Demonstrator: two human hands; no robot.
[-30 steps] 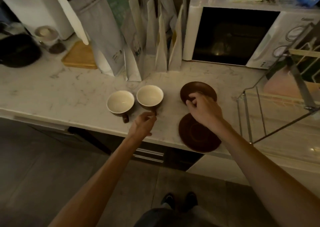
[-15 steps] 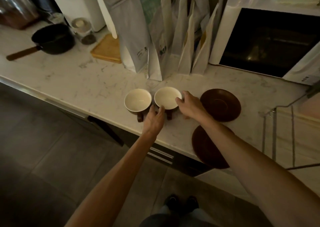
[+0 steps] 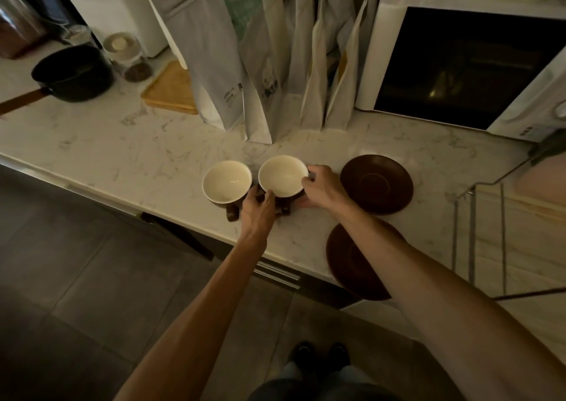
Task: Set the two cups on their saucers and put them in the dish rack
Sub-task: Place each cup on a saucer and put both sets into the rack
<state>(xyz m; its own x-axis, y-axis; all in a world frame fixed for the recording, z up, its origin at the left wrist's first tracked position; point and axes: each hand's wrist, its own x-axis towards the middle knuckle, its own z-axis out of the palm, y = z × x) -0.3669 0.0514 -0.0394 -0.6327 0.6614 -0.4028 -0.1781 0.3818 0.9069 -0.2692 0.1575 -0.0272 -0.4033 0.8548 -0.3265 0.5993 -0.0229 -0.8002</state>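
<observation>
Two brown cups with cream insides stand side by side on the marble counter: the left cup point(image 3: 226, 181) and the right cup point(image 3: 282, 175). My right hand point(image 3: 321, 189) wraps the right side of the right cup, fingers on its rim. My left hand point(image 3: 259, 210) grips the same cup from the front, between the two cups, covering its handle. Two dark brown saucers lie to the right: the far saucer point(image 3: 376, 183) beside the cups, the near saucer point(image 3: 346, 262) at the counter's front edge, partly hidden by my right forearm. The wire dish rack point(image 3: 477, 241) stands at the far right.
Several paper bags point(image 3: 269, 63) stand upright behind the cups. A white microwave point(image 3: 459, 63) sits at the back right. A black saucepan point(image 3: 72, 74), a jar point(image 3: 128, 57) and a wooden board point(image 3: 171, 89) are at the back left. The near saucer overhangs the counter edge.
My right hand left the far saucer and moved left onto the right cup. My left hand slid up from the handle area and closed on that cup's front. The view shifted left.
</observation>
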